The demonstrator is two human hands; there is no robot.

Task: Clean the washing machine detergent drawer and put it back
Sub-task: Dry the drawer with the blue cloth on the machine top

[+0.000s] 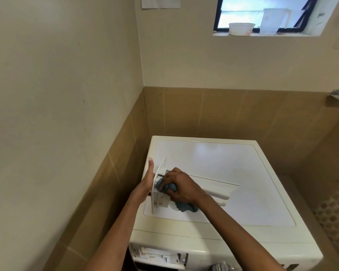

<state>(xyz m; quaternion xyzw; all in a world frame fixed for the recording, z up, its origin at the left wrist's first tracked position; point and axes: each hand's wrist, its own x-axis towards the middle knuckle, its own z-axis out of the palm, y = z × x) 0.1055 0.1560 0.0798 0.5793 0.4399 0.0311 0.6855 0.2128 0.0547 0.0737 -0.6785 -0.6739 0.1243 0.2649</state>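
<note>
The white detergent drawer (pixel 213 189) lies on top of the white washing machine (pixel 233 157), its front panel (pixel 158 184) standing upright at the left. My left hand (pixel 148 179) presses flat against the outside of that panel with straight fingers. My right hand (pixel 179 185) grips a bunched blue-grey cloth (pixel 184 206) and pushes it into the drawer's compartment just behind the panel. Part of the cloth trails out under my right wrist. On the machine's front, the drawer's slot (pixel 159 256) stands open with white inner parts showing.
The machine sits in a corner, with a beige wall (pixel 67 94) close on the left and brown tiles behind. A window ledge high up holds a white tub (pixel 241 28) and a plastic jug (pixel 272 20). A control knob (pixel 222 267) shows at the machine's front edge.
</note>
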